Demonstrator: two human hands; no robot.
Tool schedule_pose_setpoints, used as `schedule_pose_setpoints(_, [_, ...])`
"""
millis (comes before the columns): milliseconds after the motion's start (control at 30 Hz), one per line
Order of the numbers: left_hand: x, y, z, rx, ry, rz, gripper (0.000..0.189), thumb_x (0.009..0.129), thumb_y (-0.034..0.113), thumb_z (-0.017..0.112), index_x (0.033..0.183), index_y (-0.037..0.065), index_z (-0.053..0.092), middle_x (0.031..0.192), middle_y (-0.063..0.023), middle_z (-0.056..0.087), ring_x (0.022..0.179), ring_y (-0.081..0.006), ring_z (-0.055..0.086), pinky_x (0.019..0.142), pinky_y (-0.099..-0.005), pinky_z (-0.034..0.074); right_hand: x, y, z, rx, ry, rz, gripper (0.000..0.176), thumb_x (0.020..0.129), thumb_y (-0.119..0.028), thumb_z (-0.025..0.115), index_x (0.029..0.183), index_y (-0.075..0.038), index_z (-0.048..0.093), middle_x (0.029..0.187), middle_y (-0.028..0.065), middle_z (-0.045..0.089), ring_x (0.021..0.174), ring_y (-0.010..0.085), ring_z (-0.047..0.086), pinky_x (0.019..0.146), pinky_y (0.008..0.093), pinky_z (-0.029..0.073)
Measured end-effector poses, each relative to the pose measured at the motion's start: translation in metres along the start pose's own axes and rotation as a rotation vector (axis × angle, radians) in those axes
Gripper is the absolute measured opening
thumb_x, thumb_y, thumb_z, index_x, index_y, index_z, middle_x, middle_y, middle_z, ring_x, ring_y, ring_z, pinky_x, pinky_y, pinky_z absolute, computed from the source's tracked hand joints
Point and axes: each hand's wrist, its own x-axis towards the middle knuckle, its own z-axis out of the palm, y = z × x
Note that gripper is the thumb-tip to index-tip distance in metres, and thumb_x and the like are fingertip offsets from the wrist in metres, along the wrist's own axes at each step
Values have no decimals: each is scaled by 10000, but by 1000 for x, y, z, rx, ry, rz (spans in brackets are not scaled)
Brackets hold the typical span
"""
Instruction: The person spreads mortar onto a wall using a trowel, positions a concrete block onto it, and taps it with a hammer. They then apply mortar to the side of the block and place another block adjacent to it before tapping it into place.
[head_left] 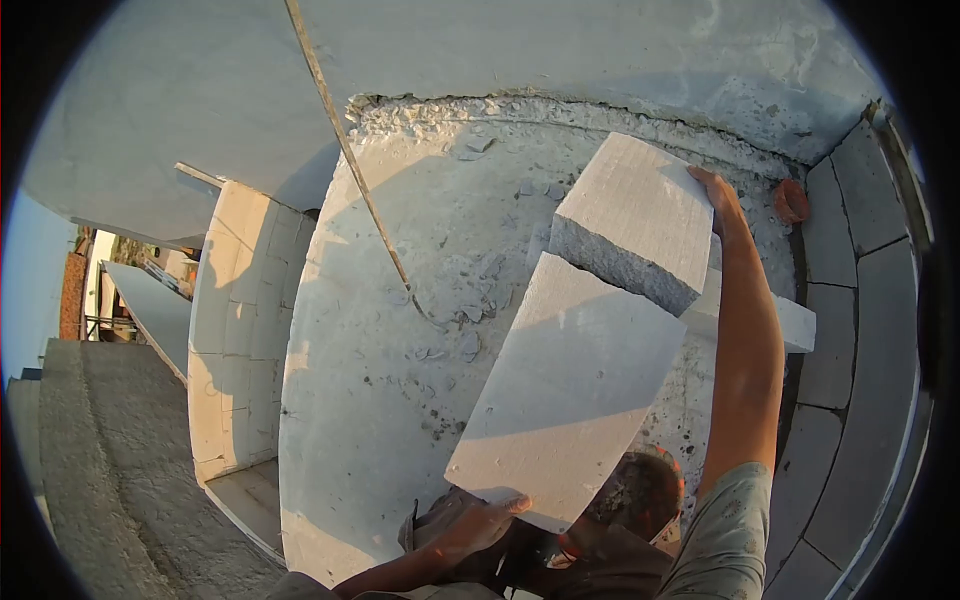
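Two pale blocks lie end to end at a slight angle, with a rough broken face between them. My right hand point(718, 192) is at the far right corner of the upper block point(640, 205), its fingers curled over the edge. At the bottom, my left hand point(485, 525) holds the near edge of the lower block point(570, 390), thumb on top and the other fingers hidden beneath. Another pale block point(795, 325) shows partly behind my right forearm.
A thin rod point(360, 180) slants down to the dusty floor point(370, 350), where rubble is scattered. Block walls point(235, 330) point(825, 350) stand left and right. A reddish object point(790, 201) lies by the right wall. My shoe point(655, 490) is below the blocks.
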Motion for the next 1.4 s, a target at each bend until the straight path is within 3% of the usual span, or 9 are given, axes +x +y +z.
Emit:
schedule_pose_setpoints(267, [-11, 4, -1, -145, 65, -59, 436, 927, 243, 699, 1239, -6, 524, 1134, -64, 585, 995, -160, 566, 829, -257, 460, -63, -3, 5, -166, -182, -49, 442, 935, -288, 593, 1307, -49, 605, 1212, 145, 631, 1077, 229, 614, 879, 396, 511])
schedule_pose_setpoints(500, [-33, 37, -9, -177, 108, 184, 481, 916, 260, 687, 1293, 23, 504, 1224, -109, 598, 1145, -239, 594, 985, -374, 469, -277, 36, 17, -204, 299, -324, 733, 896, -525, 682, 1239, 112, 563, 896, 148, 663, 785, 218, 655, 700, 306, 535])
schedule_pose_setpoints(633, [-38, 42, -9, -170, -20, 190, 575, 895, 311, 717, 1327, 20, 472, 1247, -130, 562, 1145, -242, 571, 960, -408, 485, -355, 112, 101, 203, -143, 50, 1097, 796, -437, 789, 1481, 83, 107, 1284, 362, 453, 1120, 489, 581, 898, 571, 526])
schedule_pose_setpoints(767, [-69, 33, -10, -115, -241, 279, 705, 888, 400, 702, 1401, 34, 385, 1273, -132, 535, 1175, -263, 545, 972, -419, 483, -427, 65, 108, 459, -136, -26, 999, 825, -247, 761, 1471, 42, 56, 1292, 350, 425, 1267, 475, 469, 993, 578, 471])
schedule_pose_setpoints(1033, [-161, -19, -11, -31, -786, 388, 928, 769, 681, 705, 1445, 133, 383, 1353, -63, 499, 1136, -220, 563, 958, -416, 509, -709, 17, 62, 137, 376, -678, 1156, 745, -517, 787, 1502, 51, 123, 1269, 401, 408, 1279, 549, 420, 1033, 664, 383])
schedule_pose_setpoints(1100, [-138, 3, -22, -249, -988, 142, 1032, 732, 776, 665, 1482, 158, 320, 1320, -92, 474, 1098, -164, 549, 838, -305, 538, -770, 20, 67, 99, 574, -775, 1158, 731, -522, 793, 1502, 50, 146, 1262, 398, 418, 1264, 548, 438, 1025, 670, 387])
schedule_pose_setpoints(1200, [-123, 6, 15, 308, -737, 534, 1231, 679, 876, 599, 1513, 66, 195, 1385, -145, 426, 1213, -190, 482, 984, -397, 483, -845, 37, 67, -15, 854, -905, 1168, 710, -522, 801, 1502, 48, 158, 1253, 398, 434, 1254, 552, 448, 1018, 682, 386])
schedule_pose_setpoints(1300, [-164, -4, 68, 205, -1184, 118, 1143, 765, 870, 486, 1515, 40, 254, 1449, -136, 419, 1312, -300, 440, 1087, -458, 409, -908, 50, 62, -20, 975, -829, 1088, 677, -480, 819, 1452, 67, 286, 1210, 346, 529, 1124, 455, 595, 947, 522, 519])
schedule_pose_setpoints(1400, [-197, -29, 125, 412, -1363, 335, 1087, 810, 777, 555, 1502, -4, 252, 1439, -185, 414, 1302, -324, 450, 1081, -458, 407, -939, 65, 57, -73, 997, -708, 1093, 658, -492, 820, 1443, 88, 327, 1240, 360, 524, 1154, 444, 583, 965, 516, 505])
